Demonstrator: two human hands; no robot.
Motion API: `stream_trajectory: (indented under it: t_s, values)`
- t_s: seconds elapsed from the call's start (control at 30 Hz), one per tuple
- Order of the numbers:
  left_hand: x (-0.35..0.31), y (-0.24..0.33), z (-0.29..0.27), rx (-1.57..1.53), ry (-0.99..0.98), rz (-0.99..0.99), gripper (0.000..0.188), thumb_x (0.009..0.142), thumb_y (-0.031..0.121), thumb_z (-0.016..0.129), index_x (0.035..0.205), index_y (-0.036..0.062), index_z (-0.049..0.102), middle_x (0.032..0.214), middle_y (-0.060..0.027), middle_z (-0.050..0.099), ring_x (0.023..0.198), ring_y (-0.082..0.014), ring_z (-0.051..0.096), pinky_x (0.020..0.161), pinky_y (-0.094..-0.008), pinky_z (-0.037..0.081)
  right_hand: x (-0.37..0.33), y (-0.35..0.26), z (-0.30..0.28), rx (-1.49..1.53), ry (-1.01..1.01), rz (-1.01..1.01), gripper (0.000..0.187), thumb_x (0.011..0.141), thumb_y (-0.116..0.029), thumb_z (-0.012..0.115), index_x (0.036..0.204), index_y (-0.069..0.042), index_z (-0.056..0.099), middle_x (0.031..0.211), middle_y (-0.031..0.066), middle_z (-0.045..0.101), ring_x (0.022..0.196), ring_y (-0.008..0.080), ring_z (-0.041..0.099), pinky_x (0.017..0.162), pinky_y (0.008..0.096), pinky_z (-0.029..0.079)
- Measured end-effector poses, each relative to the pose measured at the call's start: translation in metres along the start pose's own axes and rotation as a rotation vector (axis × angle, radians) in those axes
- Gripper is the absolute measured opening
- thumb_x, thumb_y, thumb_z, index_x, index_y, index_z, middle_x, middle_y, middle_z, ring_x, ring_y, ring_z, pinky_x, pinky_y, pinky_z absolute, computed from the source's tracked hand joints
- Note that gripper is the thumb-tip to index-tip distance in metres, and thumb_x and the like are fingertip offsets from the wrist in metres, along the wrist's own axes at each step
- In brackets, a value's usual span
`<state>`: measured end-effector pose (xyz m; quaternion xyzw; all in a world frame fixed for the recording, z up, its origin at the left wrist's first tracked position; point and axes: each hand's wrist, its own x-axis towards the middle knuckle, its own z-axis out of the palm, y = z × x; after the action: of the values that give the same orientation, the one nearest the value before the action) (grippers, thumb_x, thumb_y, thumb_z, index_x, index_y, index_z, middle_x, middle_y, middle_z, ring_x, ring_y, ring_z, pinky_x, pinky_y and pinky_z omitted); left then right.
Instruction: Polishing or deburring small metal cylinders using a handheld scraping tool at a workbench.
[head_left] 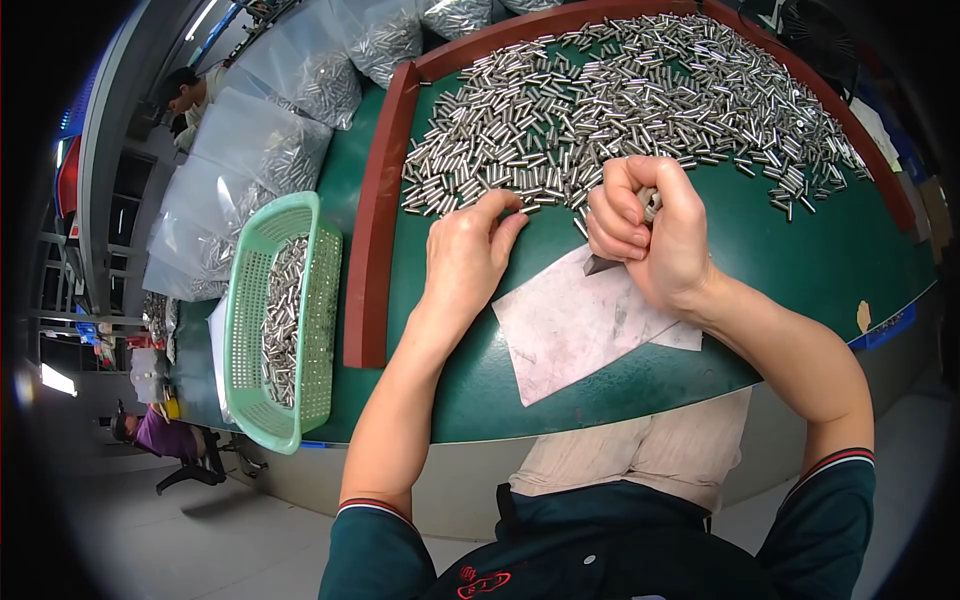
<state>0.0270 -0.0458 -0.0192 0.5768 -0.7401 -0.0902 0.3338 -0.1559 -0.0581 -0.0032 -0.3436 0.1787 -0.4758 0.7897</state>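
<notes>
A wide spread of short, shiny metal pins (700, 100) covers the far part of the green table. My left hand (465, 250) is at the near edge of the spread, thumb and forefinger pinched on a metal pin (531, 209). To its right, my right hand (655, 235) makes a fist around a tool. The tool's pale end (650, 205) shows at the top of the fist and a dark, flat tip (598, 265) sticks out below; the fingers hide the rest. Under and in front of the right hand lies a stained, whitish sheet (565, 335).
A dark red wooden border (372, 250) frames the pins on the left and back. Left of it stands a green plastic basket (240, 340) holding pins. Clear bags of pins (325, 85) line the table's left and back. Two people are farther off at left.
</notes>
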Motion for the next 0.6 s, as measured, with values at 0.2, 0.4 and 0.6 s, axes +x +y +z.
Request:
stream_trajectory:
  t_s: [0.2, 0.4, 0.6]
  values:
    - [-0.003, 0.011, -0.004, 0.027, -0.098, 0.022, 0.008, 0.074, 0.006, 0.062, 0.08, 0.001, 0.059, 0.049, -0.0043, 0.043, 0.043, -0.0082, 0.036, 0.042, -0.0245, 0.031, 0.0, -0.001, -0.002, -0.007, 0.005, -0.005, 0.028, 0.08, -0.02, 0.028, 0.054, -0.01, 0.03, 0.043, -0.0024, 0.026, 0.038, 0.006, 0.02, 0.038, 0.021, 0.018]
    - [-0.02, 0.032, -0.011, -0.179, -0.381, -0.071, 0.007, 0.074, 0.005, 0.061, 0.076, -0.0011, 0.057, 0.05, 0.0007, 0.04, 0.046, -0.0045, 0.033, 0.041, -0.0223, 0.028, -0.001, 0.0, -0.004, -0.002, 0.022, -0.016, 0.028, 0.08, -0.021, 0.029, 0.055, -0.009, 0.03, 0.044, -0.0022, 0.027, 0.039, 0.0055, 0.02, 0.038, 0.0211, 0.018]
    - [-0.016, 0.037, -0.014, -0.11, -0.41, -0.111, 0.007, 0.072, 0.005, 0.061, 0.074, -0.0004, 0.057, 0.051, -0.0108, 0.05, 0.043, -0.0193, 0.047, 0.044, -0.0297, 0.037, -0.003, 0.003, -0.004, 0.006, 0.006, -0.11, 0.028, 0.08, -0.021, 0.029, 0.054, -0.008, 0.03, 0.044, -0.0019, 0.026, 0.039, 0.0055, 0.02, 0.038, 0.0212, 0.018]
